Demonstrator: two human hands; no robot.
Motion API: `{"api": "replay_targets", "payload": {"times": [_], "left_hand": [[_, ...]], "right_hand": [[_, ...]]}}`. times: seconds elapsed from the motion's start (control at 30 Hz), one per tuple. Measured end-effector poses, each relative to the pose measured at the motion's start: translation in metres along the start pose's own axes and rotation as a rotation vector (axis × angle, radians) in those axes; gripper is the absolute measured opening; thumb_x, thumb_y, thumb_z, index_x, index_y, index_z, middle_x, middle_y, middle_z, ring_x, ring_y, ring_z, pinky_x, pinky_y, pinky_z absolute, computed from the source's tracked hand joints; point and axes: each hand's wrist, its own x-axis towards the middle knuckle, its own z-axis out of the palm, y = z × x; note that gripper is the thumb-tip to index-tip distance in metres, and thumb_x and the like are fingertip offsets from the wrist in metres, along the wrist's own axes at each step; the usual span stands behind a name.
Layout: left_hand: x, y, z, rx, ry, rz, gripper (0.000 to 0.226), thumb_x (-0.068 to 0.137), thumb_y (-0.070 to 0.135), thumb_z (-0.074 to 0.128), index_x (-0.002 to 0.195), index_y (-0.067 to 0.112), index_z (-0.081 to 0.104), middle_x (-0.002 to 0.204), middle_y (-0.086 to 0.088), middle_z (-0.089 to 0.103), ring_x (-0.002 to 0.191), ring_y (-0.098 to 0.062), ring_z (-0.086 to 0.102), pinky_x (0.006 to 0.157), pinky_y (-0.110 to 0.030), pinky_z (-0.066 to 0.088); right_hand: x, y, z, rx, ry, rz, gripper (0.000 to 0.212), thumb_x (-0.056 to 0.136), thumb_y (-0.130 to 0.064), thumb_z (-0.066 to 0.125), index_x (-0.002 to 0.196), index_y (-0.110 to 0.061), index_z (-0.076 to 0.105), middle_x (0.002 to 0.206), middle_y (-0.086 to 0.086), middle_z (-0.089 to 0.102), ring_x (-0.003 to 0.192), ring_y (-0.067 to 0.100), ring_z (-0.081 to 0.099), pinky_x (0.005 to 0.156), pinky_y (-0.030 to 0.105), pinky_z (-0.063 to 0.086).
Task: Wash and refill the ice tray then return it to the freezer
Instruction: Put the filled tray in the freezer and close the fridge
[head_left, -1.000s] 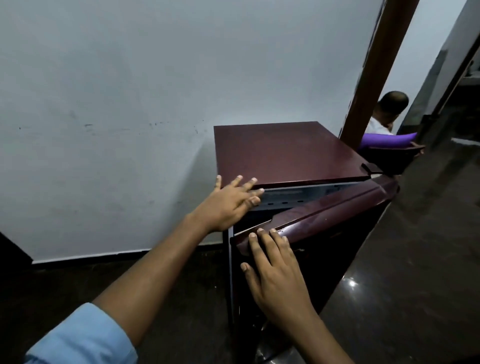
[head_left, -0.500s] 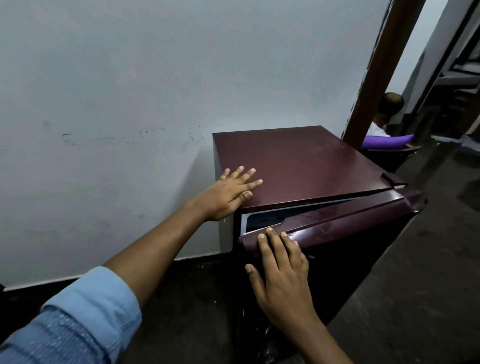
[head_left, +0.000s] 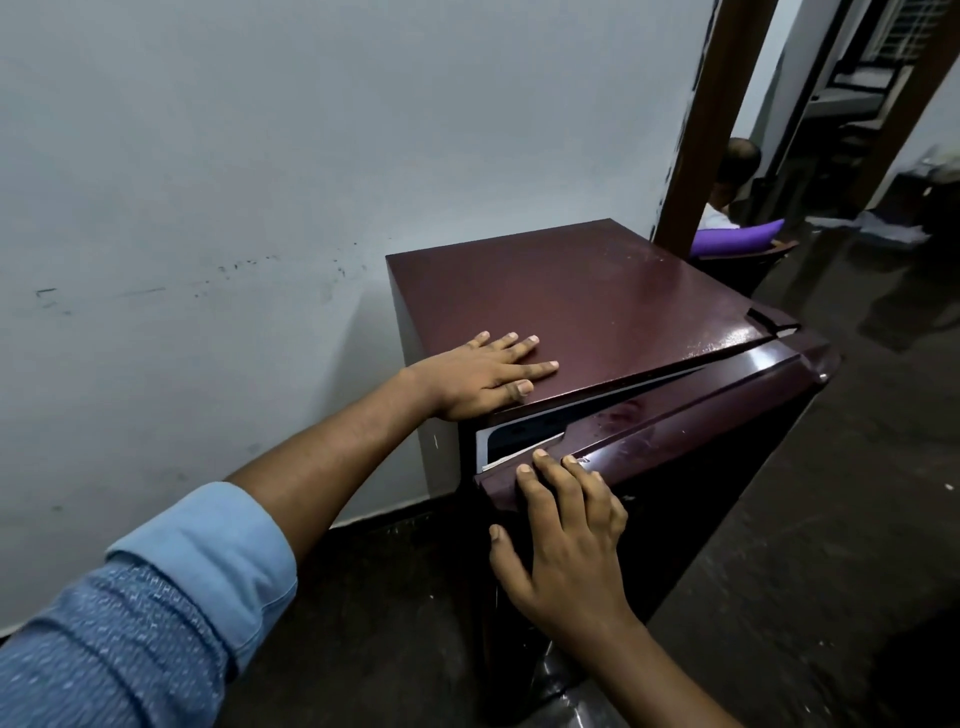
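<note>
Left hand (head_left: 483, 376) now farther onto fridge top (head_left: 597, 301), right hand (head_left: 566, 540) on ajar door (head_left: 727, 395)

L hand (head_left: 488, 376) flat, fingers spread; R hand (head_left: 566, 540) nearer, fingers straight, thumb out.

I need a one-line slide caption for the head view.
Left hand flat on the maroon fridge; right hand at the top edge of its slightly open door.

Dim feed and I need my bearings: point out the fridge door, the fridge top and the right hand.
fridge door (head_left: 696, 402): head view, on its top edge, near the middle.
fridge top (head_left: 571, 301): head view, bare middle of the panel.
right hand (head_left: 569, 556): head view, back of the hand.
</note>
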Motion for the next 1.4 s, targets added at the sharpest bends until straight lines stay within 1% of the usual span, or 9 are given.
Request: {"api": "replay_targets", "payload": {"times": [0.1, 0.3, 0.77, 0.9, 1.0, 1.1, 1.2, 1.3, 1.4], "left_hand": [[0.004, -0.005, 0.002, -0.018, 0.002, -0.005, 0.053, 0.114, 0.050, 0.022, 0.166, 0.047, 0.013, 0.178, -0.001, -0.003, 0.164, -0.025, -0.005, 0.130, -0.053, -0.009], [0.008, -0.012, 0.009, -0.028, 0.032, -0.005, 0.054, 0.113, 0.051, 0.024, 0.166, 0.046, 0.014, 0.178, 0.001, 0.000, 0.164, -0.021, -0.003, 0.132, -0.048, -0.003], [0.005, -0.006, 0.008, -0.030, 0.052, -0.020, 0.053, 0.114, 0.048, 0.026, 0.166, 0.046, 0.015, 0.178, 0.003, 0.002, 0.165, -0.020, -0.001, 0.132, -0.043, -0.002], [0.004, -0.004, 0.007, -0.036, 0.055, -0.045, 0.054, 0.114, 0.051, 0.027, 0.166, 0.046, 0.015, 0.178, 0.003, 0.003, 0.164, -0.023, -0.003, 0.133, -0.048, 0.000], [0.005, -0.001, 0.008, -0.020, 0.061, -0.091, 0.056, 0.112, 0.056, 0.026, 0.165, 0.049, 0.013, 0.178, 0.003, 0.002, 0.164, -0.027, -0.008, 0.132, -0.050, -0.006], [0.004, -0.001, 0.010, -0.021, 0.066, -0.126, 0.058, 0.110, 0.060, 0.025, 0.165, 0.050, 0.012, 0.178, 0.002, 0.000, 0.164, -0.027, -0.007, 0.131, -0.054, -0.008], [0.002, 0.001, 0.009, -0.047, 0.074, -0.161, 0.060, 0.109, 0.065, 0.027, 0.165, 0.050, 0.014, 0.178, 0.003, 0.001, 0.164, -0.026, -0.003, 0.131, -0.054, -0.005], [0.004, 0.003, 0.009, -0.077, 0.085, -0.221, 0.065, 0.105, 0.071, 0.032, 0.165, 0.051, 0.017, 0.178, 0.004, 0.003, 0.165, -0.026, 0.000, 0.132, -0.052, -0.003], [0.007, 0.005, 0.009, -0.109, 0.090, -0.280, 0.069, 0.101, 0.077, 0.032, 0.164, 0.052, 0.017, 0.178, 0.005, 0.004, 0.165, -0.027, 0.000, 0.131, -0.051, -0.003]], "right_hand": [[0.001, -0.002, 0.006, 0.002, 0.029, 0.014, 0.062, 0.082, -0.051, 0.063, 0.132, -0.014, 0.063, 0.146, 0.008, 0.054, 0.138, 0.032, 0.043, 0.109, 0.052, 0.033], [0.001, -0.003, 0.018, 0.056, 0.060, 0.037, 0.055, 0.093, -0.053, 0.054, 0.137, -0.018, 0.054, 0.148, 0.006, 0.049, 0.141, 0.031, 0.039, 0.113, 0.052, 0.030], [0.029, -0.014, 0.046, 0.085, 0.061, 0.107, 0.052, 0.096, -0.050, 0.054, 0.134, -0.015, 0.062, 0.148, 0.008, 0.049, 0.142, 0.032, 0.038, 0.113, 0.054, 0.031], [0.026, -0.007, 0.035, 0.398, 0.136, 0.100, 0.036, 0.095, -0.040, 0.058, 0.125, -0.020, 0.060, 0.146, 0.007, 0.049, 0.139, 0.032, 0.042, 0.114, 0.047, 0.031], [-0.002, 0.005, 0.030, 0.708, 0.280, 0.233, 0.019, 0.094, -0.026, 0.056, 0.112, -0.022, 0.053, 0.141, 0.008, 0.046, 0.131, 0.036, 0.046, 0.113, 0.042, 0.035], [-0.052, 0.014, 0.035, 0.883, 0.250, 0.501, 0.011, 0.099, -0.028, 0.049, 0.109, -0.030, 0.050, 0.127, 0.005, 0.052, 0.120, 0.028, 0.052, 0.104, 0.044, 0.043], [-0.087, 0.021, 0.042, 1.023, 0.058, 0.763, 0.021, 0.102, -0.043, 0.044, 0.104, -0.026, 0.056, 0.101, -0.002, 0.061, 0.096, 0.016, 0.060, 0.086, 0.040, 0.048], [-0.091, 0.025, 0.052, 1.034, -0.025, 0.777, 0.042, 0.103, -0.051, 0.037, 0.097, -0.015, 0.058, 0.089, 0.005, 0.058, 0.083, 0.015, 0.056, 0.079, 0.034, 0.047], [-0.079, 0.022, 0.064, 1.021, -0.033, 0.714, 0.041, 0.107, -0.047, 0.035, 0.096, -0.018, 0.061, 0.086, 0.006, 0.060, 0.080, 0.024, 0.058, 0.073, 0.045, 0.049]]}}
